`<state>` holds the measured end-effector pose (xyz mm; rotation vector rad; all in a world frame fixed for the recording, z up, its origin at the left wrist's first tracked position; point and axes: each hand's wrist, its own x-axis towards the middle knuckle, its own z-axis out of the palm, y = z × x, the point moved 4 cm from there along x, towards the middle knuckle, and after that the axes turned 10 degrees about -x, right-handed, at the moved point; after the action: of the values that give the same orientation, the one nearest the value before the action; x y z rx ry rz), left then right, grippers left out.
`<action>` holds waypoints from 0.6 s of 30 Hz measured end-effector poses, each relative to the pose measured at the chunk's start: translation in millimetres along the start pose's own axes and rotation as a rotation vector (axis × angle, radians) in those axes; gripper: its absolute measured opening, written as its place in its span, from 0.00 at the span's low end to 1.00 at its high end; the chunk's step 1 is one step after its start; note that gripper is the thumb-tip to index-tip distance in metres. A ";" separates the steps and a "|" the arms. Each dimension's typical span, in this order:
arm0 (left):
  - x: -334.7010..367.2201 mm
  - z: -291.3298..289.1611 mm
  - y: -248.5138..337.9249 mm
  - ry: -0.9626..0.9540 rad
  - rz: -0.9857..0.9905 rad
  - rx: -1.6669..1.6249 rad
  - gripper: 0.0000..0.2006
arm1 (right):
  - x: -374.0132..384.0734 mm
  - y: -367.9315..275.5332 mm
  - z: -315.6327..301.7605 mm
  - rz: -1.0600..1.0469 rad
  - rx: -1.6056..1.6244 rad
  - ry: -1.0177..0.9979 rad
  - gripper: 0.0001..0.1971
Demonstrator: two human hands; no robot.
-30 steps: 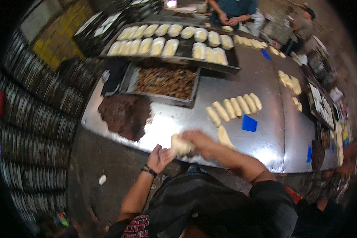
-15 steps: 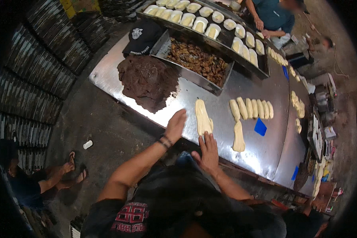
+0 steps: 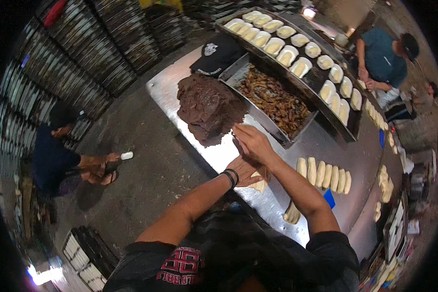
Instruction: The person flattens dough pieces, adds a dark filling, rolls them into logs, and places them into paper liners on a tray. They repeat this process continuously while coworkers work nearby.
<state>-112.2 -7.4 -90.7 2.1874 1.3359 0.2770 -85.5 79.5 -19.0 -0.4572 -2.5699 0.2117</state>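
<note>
My left hand [image 3: 245, 169] is low over a flattened piece of pale dough [image 3: 261, 186] at the table's near edge, its thumb stretched out by the dough. Most of its fingers are hidden behind my right hand [image 3: 256, 144]. That hand crosses above the left one, fingers bent together beside the mound of dark brown paste [image 3: 207, 107]; what they hold, if anything, is hidden. Right of my forearm lies another flattened dough strip [image 3: 292, 213], partly covered by the arm. A row of dough rolls [image 3: 321, 173] sits beyond it.
A metal tray of brown chopped filling [image 3: 277, 100] stands behind the paste, next to a black cap [image 3: 218, 54]. Farther back, a long tray [image 3: 321, 100] holds dough in white paper cups. One co-worker [image 3: 382, 63] works at far right; another person [image 3: 58, 151] crouches at left.
My right hand has left the dough and swung up and left across my left hand toward the paste. My left hand has moved over to the dough. The whole view has shifted.
</note>
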 end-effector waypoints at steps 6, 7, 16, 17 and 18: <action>0.4 12.8 -8.5 0.111 -0.001 0.125 0.33 | 45.4 28.6 59.9 -0.155 -0.239 -0.169 0.20; -0.4 14.5 -6.9 0.180 0.027 0.112 0.33 | 47.9 29.8 61.9 -0.147 -0.250 -0.207 0.18; -15.0 8.2 1.8 0.182 0.069 -0.034 0.38 | 30.8 47.5 27.4 0.113 -0.212 -0.582 0.09; -26.8 3.4 11.5 0.341 0.181 -0.036 0.37 | 17.8 52.8 11.2 0.209 -0.137 -0.537 0.10; -35.9 8.2 18.5 0.273 0.225 -0.069 0.36 | 0.4 56.9 -3.2 0.337 0.088 -0.503 0.11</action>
<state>-112.0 -48.0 -83.3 2.3036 1.1953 0.7189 -68.3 132.9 -29.5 -0.9005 -2.9311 0.6259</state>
